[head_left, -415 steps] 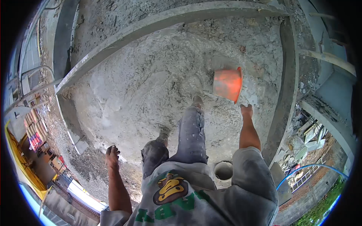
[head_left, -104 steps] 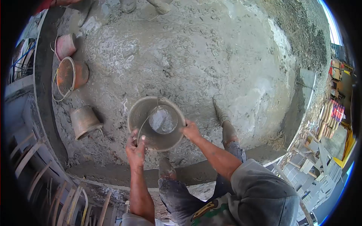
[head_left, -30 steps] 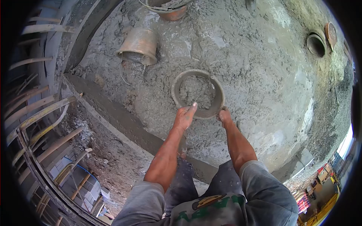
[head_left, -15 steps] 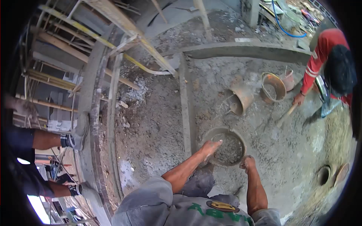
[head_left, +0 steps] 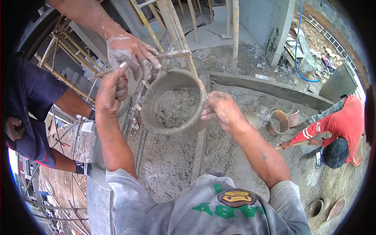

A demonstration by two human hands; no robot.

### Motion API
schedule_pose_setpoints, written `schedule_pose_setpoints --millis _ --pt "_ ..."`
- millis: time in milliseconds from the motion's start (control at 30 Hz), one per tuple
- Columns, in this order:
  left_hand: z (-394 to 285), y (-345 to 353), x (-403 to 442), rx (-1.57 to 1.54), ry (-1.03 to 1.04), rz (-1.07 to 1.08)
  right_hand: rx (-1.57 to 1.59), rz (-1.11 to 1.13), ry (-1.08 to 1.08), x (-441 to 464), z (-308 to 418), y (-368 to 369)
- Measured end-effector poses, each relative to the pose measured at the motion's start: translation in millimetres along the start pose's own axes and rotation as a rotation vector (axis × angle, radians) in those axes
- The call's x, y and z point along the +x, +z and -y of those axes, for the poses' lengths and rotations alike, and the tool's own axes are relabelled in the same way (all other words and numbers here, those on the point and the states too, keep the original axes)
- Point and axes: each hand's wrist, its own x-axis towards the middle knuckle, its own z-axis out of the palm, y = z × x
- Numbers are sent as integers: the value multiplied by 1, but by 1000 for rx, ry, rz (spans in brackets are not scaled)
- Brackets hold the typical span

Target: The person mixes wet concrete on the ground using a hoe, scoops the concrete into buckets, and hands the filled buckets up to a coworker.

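Observation:
A bucket (head_left: 200,96) of wet grey mortar (head_left: 178,107) is held up in front of me, its mouth facing the camera. My right hand (head_left: 221,109) grips its right rim, fingers bent over the edge. To the left, apart from the bucket, is my left hand (head_left: 113,89), thumb raised and fingers loosely curled, with nothing visible in it. Just above it, another person's mortar-smeared hand (head_left: 131,55) reaches in from the upper left to the bucket's far-left rim. Whether that hand grips the handle is unclear.
At left, the other person's legs (head_left: 74,103) stand by a concrete ledge (head_left: 100,203). A worker in red (head_left: 344,121) bends over a wooden-handled tool at right. Two buckets (head_left: 278,121) are nearby. Bamboo poles (head_left: 235,31) and a low concrete curb (head_left: 266,84) lie ahead.
The mortar bucket has risen from the floor and moved left. My left hand has come off it, while the other person's hand has reached in. My view has shifted.

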Motion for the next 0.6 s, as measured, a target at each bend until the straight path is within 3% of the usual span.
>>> schedule_pose_setpoints --millis 133,233,300,433,467,533,567,600 --pt "-22 -31 34 -56 113 -53 -228 -6 -29 24 47 40" --pt "-7 -60 73 -97 221 -138 -141 6 -89 60 19 22" --pt "5 -22 56 76 442 -355 -473 -179 -256 26 10 0" --pt "50 22 19 284 608 -708 -738 -421 -368 -38 -127 -121" --pt "61 36 4 333 637 -812 -768 -494 -234 -75 -169 -164" --pt "100 60 -15 283 671 -849 -944 -688 322 -174 -262 -255" --pt "116 79 -34 442 610 -812 -972 -832 546 -240 -311 -294" --pt "142 89 -42 362 544 -643 -936 -936 718 -313 -347 -322"
